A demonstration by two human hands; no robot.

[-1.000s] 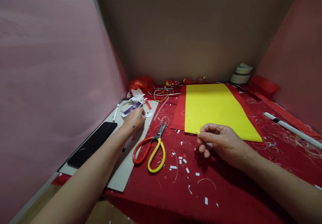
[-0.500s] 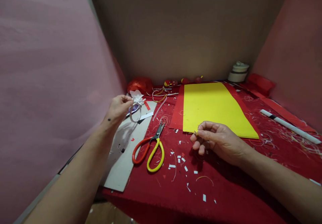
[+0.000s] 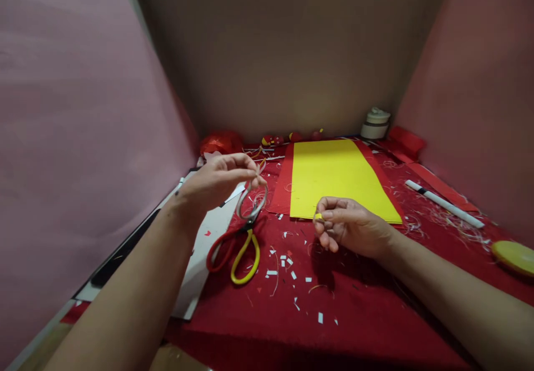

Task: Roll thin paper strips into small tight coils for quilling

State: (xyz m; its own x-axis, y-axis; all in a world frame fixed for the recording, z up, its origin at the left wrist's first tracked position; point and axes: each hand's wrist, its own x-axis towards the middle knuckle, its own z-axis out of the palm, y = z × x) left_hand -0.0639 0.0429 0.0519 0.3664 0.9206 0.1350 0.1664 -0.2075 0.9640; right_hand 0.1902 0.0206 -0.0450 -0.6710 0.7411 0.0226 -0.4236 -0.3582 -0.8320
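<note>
My left hand (image 3: 217, 182) is raised above the table and pinches the top of a thin loop of pale strip (image 3: 252, 201), which hangs over the scissors (image 3: 233, 246) with one red and one yellow handle. My right hand (image 3: 352, 231) rests low on the red cloth (image 3: 354, 304) and pinches a tiny yellow piece (image 3: 319, 216) between thumb and forefinger. A yellow corrugated sheet (image 3: 334, 176) lies just beyond it on a red sheet (image 3: 280, 184).
A grey board (image 3: 200, 260) and a dark phone (image 3: 125, 248) lie at the left. A white marker (image 3: 444, 204), a yellow lid (image 3: 515, 255) and a white container (image 3: 375, 125) sit to the right. Paper scraps (image 3: 287, 271) litter the cloth. Pink walls close in.
My left hand picked the pale loop off the board at the left and carried it right, over the scissors. My right hand stayed put, still pinching the yellow piece.
</note>
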